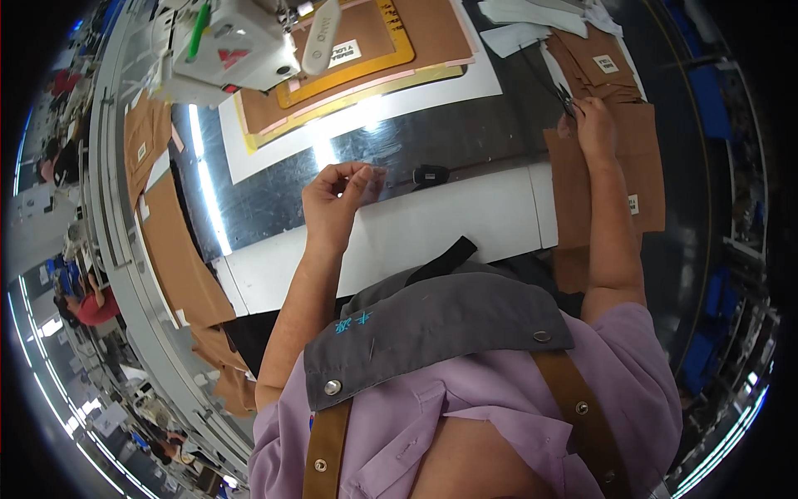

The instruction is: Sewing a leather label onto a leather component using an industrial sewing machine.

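My left hand [334, 204] is raised over the front edge of the dark work surface. Its thumb and forefinger press together in a pinch, and anything between them is too small to make out. At the right, my right hand [594, 131] is closed on dark metal snips [566, 101], partly hidden by the fingers. They rest over brown fabric pieces [640, 154] with small white labels. Beyond the left hand, a brown fabric panel [274, 106] lies under a yellow template frame [403, 51] on a white sheet [486, 71].
A white sewing machine head [237, 50] stands at the far left above the panel. A small black oblong object [430, 175] lies near the white front edge [465, 220]. More brown fabric [179, 249] hangs along the left side. White scraps [515, 37] lie at the far right.
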The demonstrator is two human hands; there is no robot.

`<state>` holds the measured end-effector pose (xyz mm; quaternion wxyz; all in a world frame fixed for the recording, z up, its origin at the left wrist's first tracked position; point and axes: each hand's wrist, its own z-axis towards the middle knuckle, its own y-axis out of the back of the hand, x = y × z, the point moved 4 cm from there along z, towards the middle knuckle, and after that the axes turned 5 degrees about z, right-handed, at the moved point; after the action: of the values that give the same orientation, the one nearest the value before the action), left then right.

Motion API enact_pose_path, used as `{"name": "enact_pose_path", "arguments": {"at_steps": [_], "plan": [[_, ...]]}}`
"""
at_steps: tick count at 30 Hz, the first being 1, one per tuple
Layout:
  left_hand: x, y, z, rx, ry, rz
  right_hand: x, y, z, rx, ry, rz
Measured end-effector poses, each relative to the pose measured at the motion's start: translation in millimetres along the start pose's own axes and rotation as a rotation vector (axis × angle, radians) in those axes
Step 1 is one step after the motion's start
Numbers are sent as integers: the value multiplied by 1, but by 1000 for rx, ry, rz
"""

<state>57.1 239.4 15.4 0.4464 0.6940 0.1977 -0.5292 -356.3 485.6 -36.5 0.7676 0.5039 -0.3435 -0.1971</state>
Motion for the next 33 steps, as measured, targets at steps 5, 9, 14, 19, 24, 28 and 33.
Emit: {"name": "enact_pose_path", "arguments": {"at_steps": [5,9,14,19,24,28,33], "plan": [[-1,10,-6,41,346,-507,9,-6,3,97,77,-10],[-9,12,-4,29,296,-598,-12,-6,5,121,2,124],[-13,16,2,13,300,-553,-17,-11,6,167,9,-15],[-17,15,4,-65,311,-570,11,-1,-1,79,23,1],[-24,15,6,-54,330,-613,8,2,4,138,32,-147],[-26,19,10,-64,269,-591,8,26,5,-73,19,-14],[-25,20,8,-72,240,-634,132,57,-14,-98,81,807]]}}
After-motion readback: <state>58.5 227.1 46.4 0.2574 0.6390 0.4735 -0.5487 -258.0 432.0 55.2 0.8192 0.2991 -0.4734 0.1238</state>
